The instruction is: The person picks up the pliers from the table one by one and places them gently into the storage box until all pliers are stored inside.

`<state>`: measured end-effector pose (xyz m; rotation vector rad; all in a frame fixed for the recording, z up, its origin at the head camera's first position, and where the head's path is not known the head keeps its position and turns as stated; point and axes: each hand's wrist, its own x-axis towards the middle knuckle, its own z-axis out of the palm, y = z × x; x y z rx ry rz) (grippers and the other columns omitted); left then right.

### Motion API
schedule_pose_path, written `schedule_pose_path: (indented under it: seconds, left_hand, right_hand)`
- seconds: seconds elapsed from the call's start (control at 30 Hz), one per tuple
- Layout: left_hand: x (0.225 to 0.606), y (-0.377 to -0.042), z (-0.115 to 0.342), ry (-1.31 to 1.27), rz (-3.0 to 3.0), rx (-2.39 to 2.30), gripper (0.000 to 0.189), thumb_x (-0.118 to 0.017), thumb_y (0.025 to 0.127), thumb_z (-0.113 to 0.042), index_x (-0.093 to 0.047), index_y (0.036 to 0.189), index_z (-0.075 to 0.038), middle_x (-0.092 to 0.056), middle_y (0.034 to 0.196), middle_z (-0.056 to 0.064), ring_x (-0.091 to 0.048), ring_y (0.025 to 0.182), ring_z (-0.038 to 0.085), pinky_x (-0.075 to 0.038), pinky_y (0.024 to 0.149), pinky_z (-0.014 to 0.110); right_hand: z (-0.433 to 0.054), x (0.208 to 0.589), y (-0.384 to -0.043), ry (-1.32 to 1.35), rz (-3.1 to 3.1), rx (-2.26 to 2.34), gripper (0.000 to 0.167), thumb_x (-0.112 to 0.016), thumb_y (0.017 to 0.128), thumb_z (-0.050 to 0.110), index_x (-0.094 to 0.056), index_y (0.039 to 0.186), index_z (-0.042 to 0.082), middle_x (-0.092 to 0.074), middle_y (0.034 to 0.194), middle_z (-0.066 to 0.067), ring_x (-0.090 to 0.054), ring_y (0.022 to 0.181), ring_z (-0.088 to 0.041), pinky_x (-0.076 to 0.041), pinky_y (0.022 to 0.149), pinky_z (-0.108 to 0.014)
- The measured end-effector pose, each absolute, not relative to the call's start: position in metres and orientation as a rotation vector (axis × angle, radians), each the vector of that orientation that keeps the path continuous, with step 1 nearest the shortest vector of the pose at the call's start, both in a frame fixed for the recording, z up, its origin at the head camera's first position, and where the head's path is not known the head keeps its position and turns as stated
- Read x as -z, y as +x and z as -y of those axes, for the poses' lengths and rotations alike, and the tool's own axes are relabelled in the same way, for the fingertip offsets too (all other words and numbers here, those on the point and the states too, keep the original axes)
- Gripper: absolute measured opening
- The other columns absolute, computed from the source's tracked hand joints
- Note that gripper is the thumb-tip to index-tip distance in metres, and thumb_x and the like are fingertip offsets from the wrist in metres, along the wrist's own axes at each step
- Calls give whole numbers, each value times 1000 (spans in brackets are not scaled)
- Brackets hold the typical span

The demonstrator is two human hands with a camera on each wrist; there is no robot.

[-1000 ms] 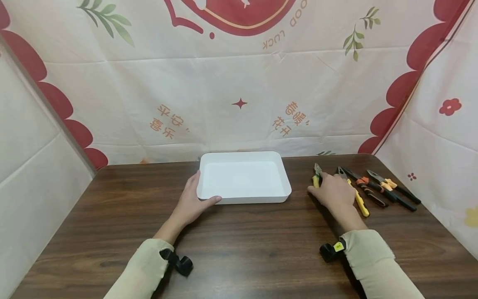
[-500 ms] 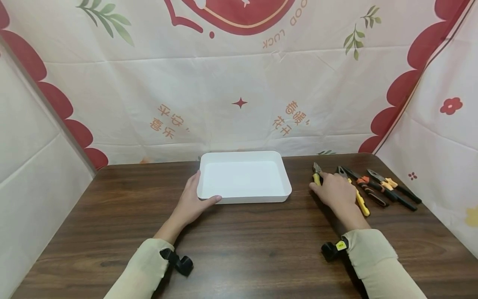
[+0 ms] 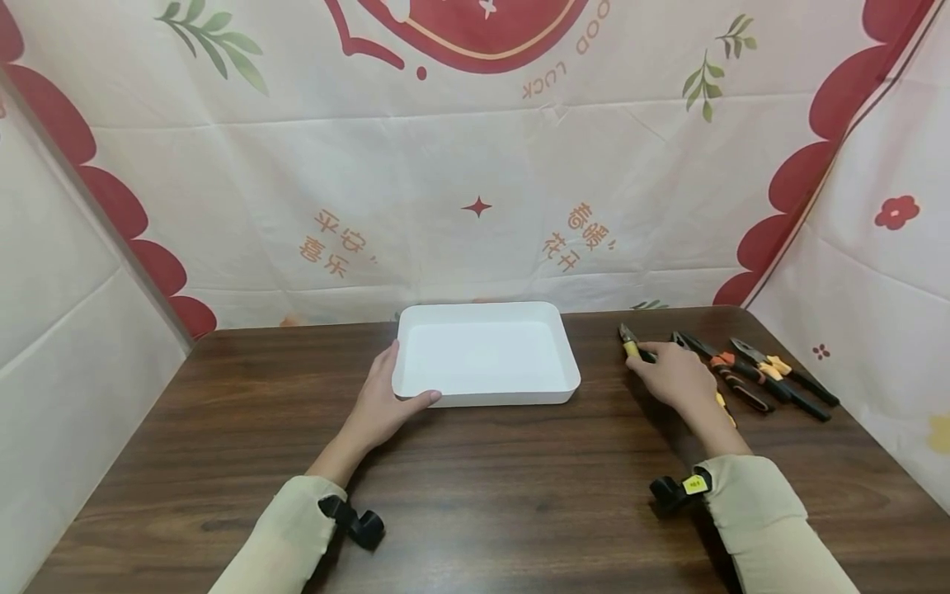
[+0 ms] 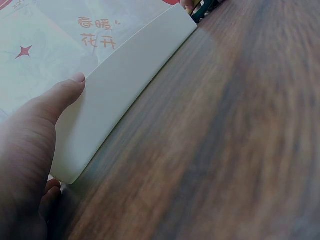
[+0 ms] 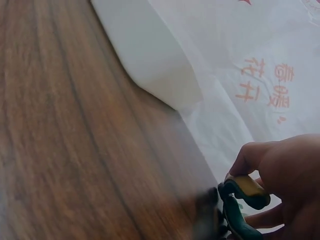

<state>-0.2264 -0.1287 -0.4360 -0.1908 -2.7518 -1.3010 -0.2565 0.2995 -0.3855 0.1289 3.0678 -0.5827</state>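
A shallow white rectangular tray (image 3: pixel 486 351) sits at the table's far edge. My left hand (image 3: pixel 377 404) holds its near left corner, thumb over the front wall and fingers along the left side. In the left wrist view the thumb lies against the wall of the tray (image 4: pixel 125 75). To the right of the tray, my right hand (image 3: pixel 679 379) grips a pair of pliers (image 3: pixel 629 345) with yellow and dark green handles. The right wrist view shows thumb and fingers around the handles of these pliers (image 5: pixel 245 186); their jaws point away from me in the head view.
Right of my right hand lie several more pliers: a pair with orange and black handles (image 3: pixel 731 375) and a pair with yellow and black handles (image 3: pixel 779 367). Another yellow handle (image 3: pixel 726 406) shows beside my wrist. A printed cloth (image 3: pixel 475 165) hangs behind the dark wooden table (image 3: pixel 475 495).
My right hand has shifted slightly right and closed around the pliers, whose handles have swung toward the right. My left hand and the tray have stayed in place.
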Motion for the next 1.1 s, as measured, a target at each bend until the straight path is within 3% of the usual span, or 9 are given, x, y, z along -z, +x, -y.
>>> schedule_pose_path:
  seconds: [0.07, 0.13, 0.23, 0.3, 0.43, 0.67, 0.8, 1.03, 1.1]
  left_hand:
    - [436, -226, 129, -190, 2752, 1299, 117, -79, 81, -56, -12, 163, -7, -18, 167, 18, -26, 154, 37, -28, 121, 60]
    - [436, -226, 130, -189, 2752, 1299, 117, -79, 81, -56, -11, 163, -7, -17, 167, 18, -26, 154, 37, -28, 121, 60]
    - [435, -225, 129, -181, 2752, 1310, 117, -79, 81, -56, -11, 163, -9, -18, 167, 17, -25, 154, 37, -28, 122, 60]
    - [435, -225, 129, -177, 2751, 1315, 117, -79, 81, -55, -11, 163, -10, -18, 167, 17, -25, 154, 37, -28, 122, 60]
    - [434, -224, 129, -175, 2750, 1312, 117, -79, 81, -56, -11, 163, -9, -18, 168, 17, -26, 154, 37, -28, 121, 60]
    - [435, -225, 131, -172, 2743, 1313, 117, -80, 80, -56, -12, 163, -10, -18, 167, 16, -25, 154, 36, -27, 122, 60]
    - [437, -225, 131, -166, 2746, 1313, 117, -79, 80, -57, -11, 164, -12, -18, 168, 15, -25, 155, 35, -27, 122, 59]
    - [438, -227, 130, -184, 2732, 1314, 116, -80, 80, -56, -12, 163, -10, -19, 168, 15, -26, 154, 35, -29, 122, 59]
    - [438, -227, 130, -191, 2727, 1318, 116, -80, 80, -55, -13, 163, -10, -20, 167, 15, -27, 154, 35, -29, 121, 59]
  right_hand:
    - [-300, 385, -257, 125, -3069, 605, 59, -49, 101, 44, -51, 148, 7, -54, 140, -33, -63, 97, -49, -43, 54, -39]
    - [-300, 385, -257, 125, -3069, 639, 59, -49, 102, 44, -52, 147, 7, -54, 141, -33, -63, 101, -50, -43, 55, -40]
    - [-300, 386, -257, 132, -3069, 708, 59, -50, 102, 45, -51, 148, 7, -57, 136, -33, -61, 79, -39, -38, 53, -37]
    - [-300, 388, -258, 131, -3068, 742, 60, -50, 102, 45, -50, 149, 8, -63, 126, -32, -52, 65, -28, -33, 51, -35]
    - [-299, 389, -258, 125, -3072, 772, 60, -49, 102, 46, -50, 149, 8, -67, 114, -28, -43, 60, -22, -30, 51, -33]
    - [-297, 386, -260, 101, -3077, 766, 61, -48, 102, 48, -51, 149, 9, -61, 133, -30, -54, 76, -27, -33, 56, -34]
    - [-296, 384, -260, 91, -3074, 779, 60, -48, 103, 48, -51, 149, 9, -61, 135, -30, -58, 82, -30, -36, 57, -35]
    - [-294, 380, -258, 50, -3086, 793, 58, -49, 102, 46, -53, 147, 9, -58, 138, -31, -62, 110, -44, -47, 69, -44]
    - [-293, 378, -257, 35, -3081, 801, 58, -49, 102, 46, -53, 147, 9, -59, 138, -30, -63, 109, -42, -48, 69, -43]
